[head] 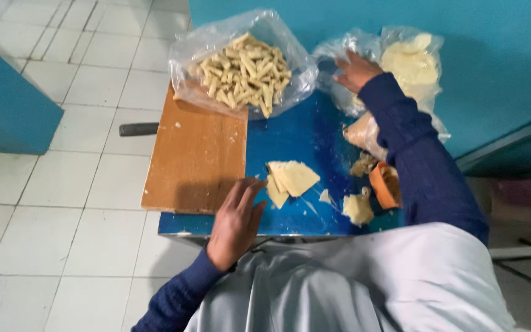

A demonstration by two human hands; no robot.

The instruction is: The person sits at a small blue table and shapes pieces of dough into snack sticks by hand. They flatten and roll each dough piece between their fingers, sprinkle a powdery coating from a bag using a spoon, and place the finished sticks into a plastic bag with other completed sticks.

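Rolling of pastry sticks seen well under way, with wrappers left to fill.

A blue table point(302, 138) is seen with a wooden board point(195, 157) at its left; a clear bag point(185, 55) of finished rolls point(244, 74) lies at the far edge. Unrolled wrappers point(291, 179) remain near the left hand point(236, 221), resting open and empty. The right hand point(354, 71), fingers spread, is laid on a bag of flat sheets point(410, 61) far right.

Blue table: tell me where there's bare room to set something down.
The wooden board is bare, between the bag of rolled sticks and the left hand. A blue strip lies free above the pastry sheets. Crowded by the right hand, its bags and the orange bowl.
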